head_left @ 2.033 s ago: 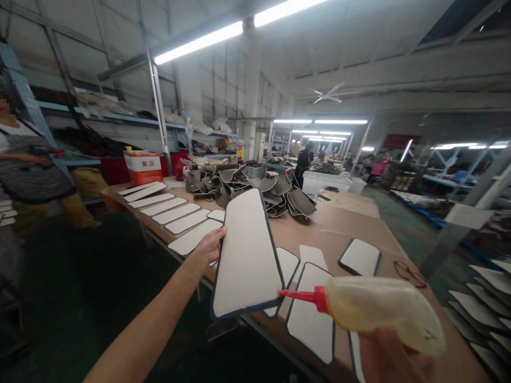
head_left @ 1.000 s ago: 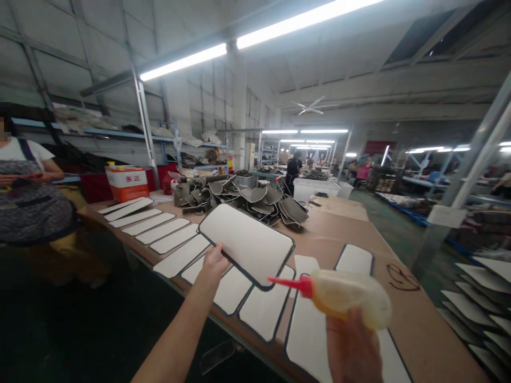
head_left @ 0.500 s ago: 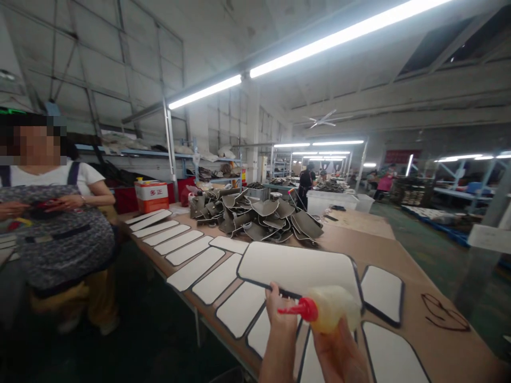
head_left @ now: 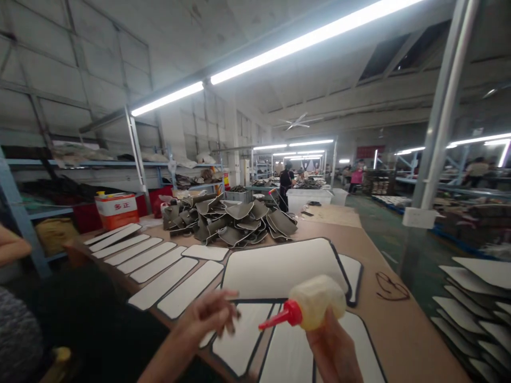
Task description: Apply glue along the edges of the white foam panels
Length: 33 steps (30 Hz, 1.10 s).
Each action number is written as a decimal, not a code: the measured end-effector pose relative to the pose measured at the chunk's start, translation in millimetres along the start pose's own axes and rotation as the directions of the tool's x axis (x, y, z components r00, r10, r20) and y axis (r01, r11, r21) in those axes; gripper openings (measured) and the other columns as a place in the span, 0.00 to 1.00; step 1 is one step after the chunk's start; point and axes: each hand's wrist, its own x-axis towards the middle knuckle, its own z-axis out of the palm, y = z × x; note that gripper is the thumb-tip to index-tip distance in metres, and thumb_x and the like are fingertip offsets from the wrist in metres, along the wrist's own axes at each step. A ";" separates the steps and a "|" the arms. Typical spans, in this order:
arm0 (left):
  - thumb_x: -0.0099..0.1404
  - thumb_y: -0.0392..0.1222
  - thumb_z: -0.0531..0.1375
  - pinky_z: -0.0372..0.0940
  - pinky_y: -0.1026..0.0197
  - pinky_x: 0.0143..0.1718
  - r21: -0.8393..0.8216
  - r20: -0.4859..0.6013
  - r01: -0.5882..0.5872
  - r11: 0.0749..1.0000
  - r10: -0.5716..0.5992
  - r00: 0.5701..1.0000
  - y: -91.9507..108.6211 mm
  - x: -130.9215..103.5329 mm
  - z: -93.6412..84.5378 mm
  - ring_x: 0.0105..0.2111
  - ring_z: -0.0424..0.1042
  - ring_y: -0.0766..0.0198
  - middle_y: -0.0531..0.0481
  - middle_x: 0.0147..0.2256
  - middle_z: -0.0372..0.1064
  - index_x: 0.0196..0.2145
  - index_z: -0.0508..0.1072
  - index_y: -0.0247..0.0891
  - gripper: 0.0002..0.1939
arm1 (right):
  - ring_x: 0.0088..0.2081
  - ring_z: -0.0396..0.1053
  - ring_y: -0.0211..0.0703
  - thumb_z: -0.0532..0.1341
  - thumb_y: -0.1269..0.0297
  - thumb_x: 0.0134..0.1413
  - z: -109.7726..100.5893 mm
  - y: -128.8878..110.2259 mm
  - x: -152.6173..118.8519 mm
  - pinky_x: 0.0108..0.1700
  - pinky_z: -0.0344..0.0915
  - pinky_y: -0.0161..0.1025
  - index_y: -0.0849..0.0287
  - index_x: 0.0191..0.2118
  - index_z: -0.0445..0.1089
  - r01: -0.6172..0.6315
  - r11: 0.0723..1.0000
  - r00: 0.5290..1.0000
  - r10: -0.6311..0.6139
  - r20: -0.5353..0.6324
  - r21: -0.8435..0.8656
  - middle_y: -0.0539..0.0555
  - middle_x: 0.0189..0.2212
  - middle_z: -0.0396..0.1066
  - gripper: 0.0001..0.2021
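Note:
My left hand [head_left: 213, 315] hovers blurred above the table's near edge, fingers apart and holding nothing. Just beyond it a large white panel with a dark border [head_left: 279, 268] lies flat on the brown table [head_left: 399, 332], overlapping other white panels. My right hand [head_left: 333, 351] grips a translucent squeeze bottle [head_left: 317, 302] of yellowish liquid. Its red nozzle [head_left: 279, 318] points left over the nearer panels.
A row of white panels [head_left: 151, 260] runs along the table's left edge toward an orange and white can [head_left: 116, 210]. A pile of grey shaped pieces [head_left: 231, 218] sits mid-table. Another person's arm [head_left: 11, 246] shows at the left. A metal post [head_left: 437, 133] and stacked panels [head_left: 475, 298] stand right.
My left hand turned the big panel flat, laid it on the table over the others and let go. The bottle stays in my right hand.

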 end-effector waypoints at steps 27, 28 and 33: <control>0.51 0.37 0.65 0.65 0.64 0.35 0.312 0.582 0.118 0.943 -0.287 0.761 61.5 139.3 35.5 0.36 0.73 0.56 0.46 0.37 0.75 0.42 0.76 0.35 0.18 | 0.35 0.71 0.46 0.72 0.65 0.34 1.1 -160.8 60.1 0.46 0.65 0.44 0.59 0.42 0.72 0.475 0.814 0.880 -0.454 0.143 -0.334 0.58 0.36 0.73 0.23; 0.50 0.36 0.66 0.65 0.64 0.36 0.302 0.577 0.139 0.943 -0.297 0.761 63.5 140.2 28.6 0.36 0.73 0.55 0.46 0.37 0.76 0.41 0.77 0.35 0.18 | 0.35 0.71 0.47 0.72 0.66 0.33 3.8 -155.6 63.0 0.46 0.65 0.45 0.59 0.42 0.72 0.469 0.811 0.882 -0.448 0.145 -0.349 0.58 0.36 0.73 0.24; 0.48 0.34 0.66 0.66 0.60 0.37 0.271 0.571 0.173 0.947 -0.303 0.763 64.5 146.8 -6.6 0.35 0.73 0.54 0.47 0.33 0.76 0.39 0.78 0.36 0.17 | 0.32 0.72 0.50 0.73 0.64 0.29 16.9 -131.2 73.5 0.44 0.66 0.49 0.59 0.40 0.72 0.431 0.802 0.900 -0.416 0.132 -0.414 0.60 0.35 0.73 0.25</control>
